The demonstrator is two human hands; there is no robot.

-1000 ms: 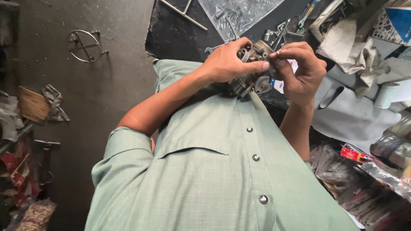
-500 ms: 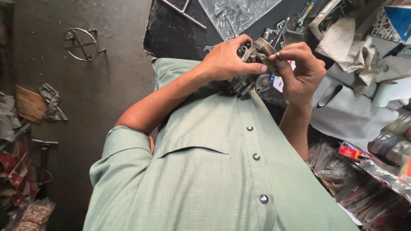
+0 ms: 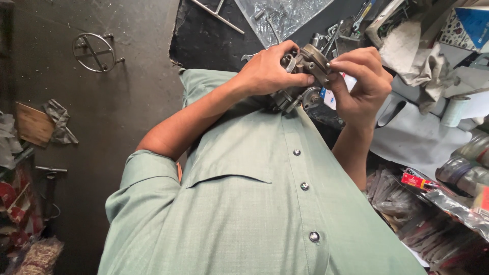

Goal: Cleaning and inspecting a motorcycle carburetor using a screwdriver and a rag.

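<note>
Our left hand (image 3: 267, 71) grips 1 grey cast-metal carburettor body (image 3: 305, 71); our right hand (image 3: 361, 84) pinches its round rim above our green shirt (image 3: 254, 203).

the left hand (image 3: 267, 71) hides much of the grey metal part (image 3: 305, 63); its underside is unseen.

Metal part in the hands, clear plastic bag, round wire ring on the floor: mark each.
metal part (image 3: 305, 63), head view, on its grey cast body.
clear plastic bag (image 3: 285, 15), head view, on its crinkled middle.
round wire ring (image 3: 81, 40), head view, on its rim, upper left.
</note>
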